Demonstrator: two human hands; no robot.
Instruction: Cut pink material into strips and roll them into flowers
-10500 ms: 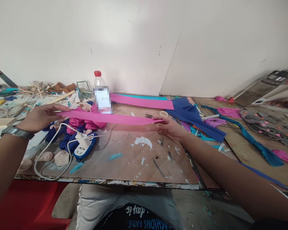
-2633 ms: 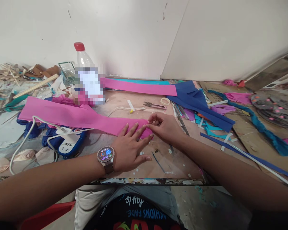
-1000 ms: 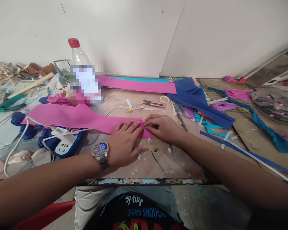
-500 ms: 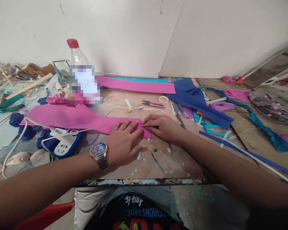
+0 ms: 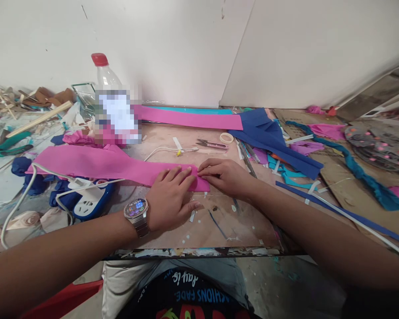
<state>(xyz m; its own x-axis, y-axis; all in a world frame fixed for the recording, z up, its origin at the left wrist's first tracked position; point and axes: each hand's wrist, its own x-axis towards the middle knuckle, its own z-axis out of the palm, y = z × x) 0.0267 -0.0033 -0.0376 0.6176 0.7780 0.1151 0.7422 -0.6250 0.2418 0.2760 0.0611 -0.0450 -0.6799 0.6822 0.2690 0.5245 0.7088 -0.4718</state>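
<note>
A long pink strip (image 5: 119, 167) of thin paper or cloth lies across the work surface; I cannot tell which material. My left hand (image 5: 171, 195), with a watch at its wrist, rests flat on the strip near its right end, fingers stretched out. Close by, my right hand (image 5: 228, 176) pinches at the right end of the strip with thumb and forefinger, touching its edge. Beyond the hands lie small thread snips (image 5: 213, 144) and a roll of tape (image 5: 226, 138).
A white-and-blue power strip (image 5: 91, 201) with a cable stands at the left below the pink strip. Behind are a red-capped bottle (image 5: 108, 75), another pink strip (image 5: 193, 119) and folded blue material (image 5: 262, 133). A twisted teal length (image 5: 355, 173) lies on cardboard at right.
Both hands and the pink strip hold nearly the same position. The view has shifted very slightly.
</note>
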